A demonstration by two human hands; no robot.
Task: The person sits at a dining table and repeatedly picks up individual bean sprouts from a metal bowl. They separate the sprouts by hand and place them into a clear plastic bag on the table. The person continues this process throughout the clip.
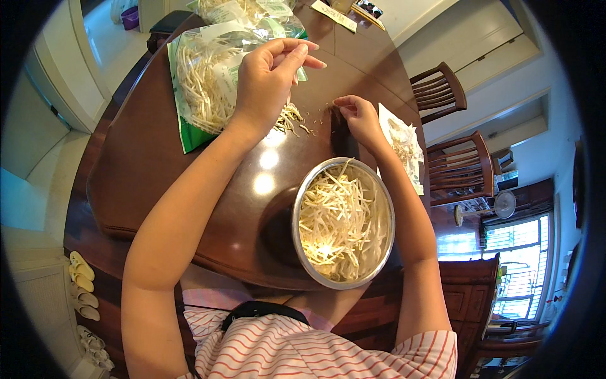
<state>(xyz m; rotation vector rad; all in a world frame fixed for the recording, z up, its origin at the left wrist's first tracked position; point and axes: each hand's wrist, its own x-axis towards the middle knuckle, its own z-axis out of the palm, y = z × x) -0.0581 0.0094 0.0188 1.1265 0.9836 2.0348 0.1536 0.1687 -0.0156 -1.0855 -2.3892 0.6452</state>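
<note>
My left hand [272, 71] is raised over the table in front of a clear-and-green plastic bag of bean sprouts [201, 85]. Its thumb lies against the curled fingers, and whether a sprout is pinched there I cannot tell. Below it a small pile of dark sprout scraps [288, 118] rests on the table. My right hand [359, 118] hovers beyond the metal bowl, its fingertips bent together near tiny loose bits; anything between them is too small to make out. Closest to my body, the steel bowl [389, 246] holds many pale bean sprouts [334, 218], tilted in view at the table's edge.
A second bag of sprouts [241, 10] lies behind the first. White paper or packaging [402, 142] with pale scraps on it lies right of my right forearm. Wooden chairs [461, 168] stand along the right side of the brown table [156, 175]. A printed strip [334, 15] lies at the far end.
</note>
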